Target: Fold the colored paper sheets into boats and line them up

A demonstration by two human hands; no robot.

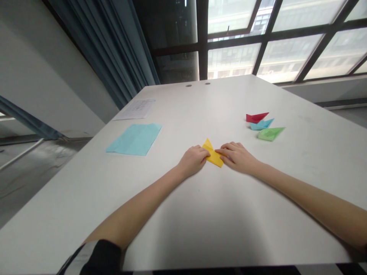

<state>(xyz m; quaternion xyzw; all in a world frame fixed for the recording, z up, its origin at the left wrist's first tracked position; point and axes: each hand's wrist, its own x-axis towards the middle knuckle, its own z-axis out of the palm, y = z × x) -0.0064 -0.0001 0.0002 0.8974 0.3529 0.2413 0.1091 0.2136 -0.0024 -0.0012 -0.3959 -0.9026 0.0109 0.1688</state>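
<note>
A small piece of folded yellow paper [213, 156] lies on the white table between my two hands, one pointed corner facing away from me. My left hand [195, 158] grips its left edge, thumb and fingers closed on it. From the other side, my right hand [237, 156] has its fingers on the paper's right part, pressing or pinching it; the fingertips partly cover it. Off to the right sit three folded paper shapes: a red one [256, 117], a blue one [261, 124] and a green one [271, 133], set close together in a row.
A light blue sheet of paper [134, 139] lies on the left of the white table [189, 217], with a printed white sheet [137, 109] behind it. Two round grommets are set near the far edge. Beyond are a blue curtain [114, 49] and windows.
</note>
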